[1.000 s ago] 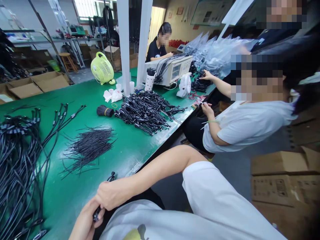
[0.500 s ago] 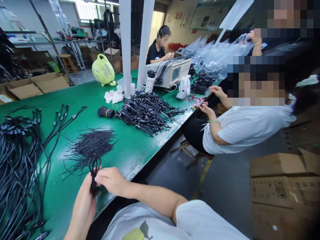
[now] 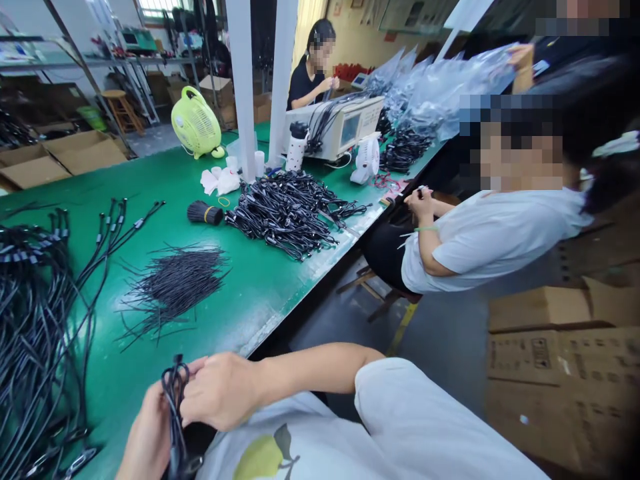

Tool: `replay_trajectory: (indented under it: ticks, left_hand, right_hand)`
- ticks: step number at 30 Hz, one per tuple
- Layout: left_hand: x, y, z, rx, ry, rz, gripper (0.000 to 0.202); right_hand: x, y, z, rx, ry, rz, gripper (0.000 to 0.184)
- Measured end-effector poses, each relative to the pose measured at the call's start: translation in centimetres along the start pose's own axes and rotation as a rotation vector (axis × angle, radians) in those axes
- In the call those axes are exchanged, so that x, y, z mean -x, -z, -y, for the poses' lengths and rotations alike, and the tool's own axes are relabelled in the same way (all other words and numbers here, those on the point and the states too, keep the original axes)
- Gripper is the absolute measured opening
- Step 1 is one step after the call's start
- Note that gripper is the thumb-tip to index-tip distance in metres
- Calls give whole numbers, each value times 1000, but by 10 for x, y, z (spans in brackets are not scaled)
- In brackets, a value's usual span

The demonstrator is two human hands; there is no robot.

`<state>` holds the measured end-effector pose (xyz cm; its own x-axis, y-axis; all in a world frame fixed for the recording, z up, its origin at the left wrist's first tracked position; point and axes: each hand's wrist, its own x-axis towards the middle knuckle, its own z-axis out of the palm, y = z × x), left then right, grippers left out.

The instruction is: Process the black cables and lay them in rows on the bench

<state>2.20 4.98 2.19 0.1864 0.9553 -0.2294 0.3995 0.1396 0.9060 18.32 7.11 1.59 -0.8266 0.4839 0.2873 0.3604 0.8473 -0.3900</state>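
Note:
My left hand is closed around a coiled black cable, whose loops stand up above my fingers. A metal-looking end hangs at the bottom of the coil. My right hand is curled against the coil's right side, its fingertips partly hidden behind the knuckles. Both hands are low in the view, at the near edge of the green table. Just beyond them lies a loose pile of thin black ties. Long black cables with connectors are heaped to the left.
Farther along lie a banded bundle of black ties and a heap of coiled cables. A green fan, a spotted bottle and a white instrument stand behind. A co-worker sits at right, near cardboard boxes.
Both hands have come down and closer to my body with the coiled cable. My right hand has turned into a tighter curl. The seated co-worker's hands have drawn together.

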Motion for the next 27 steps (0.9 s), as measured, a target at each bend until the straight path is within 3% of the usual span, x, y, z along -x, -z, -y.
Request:
replay_trajectory:
  ticks: [3,7,11,13,15,17,21,24,27]
  left_hand:
    - [8,9,-3,200,40,-102,73]
    - [25,-5,-7,126,49,-120,38]
    - [22,-30,2,172,-28,-205,27]
    - [17,-34,9,253,-48,-282,36]
    - [14,-33,14,258,-60,-303,45]
    - [14,-30,12,218,-66,-284,47]
    - [16,-28,0,197,-157,-174,44]
    - [13,-33,-2,265,-138,-145,42]
    - [8,-34,-1,491,-25,-175,40]
  right_hand:
    - [6,-3,0,-164,-189,68,30]
    - [16,7,-19,-381,-421,-20,28]
    - [18,11,-21,-453,-461,-173,26]
    - [17,11,-15,-522,-448,-230,28]
    - [16,12,-10,-726,-422,-252,30]
    - [15,13,-8,-1061,-454,-244,33]
    - [13,9,-11,-1648,-751,-136,37]
    - [14,2,-15,-1778,-794,-31,36]
    - [21,3,-13,-1656,-784,26,40]
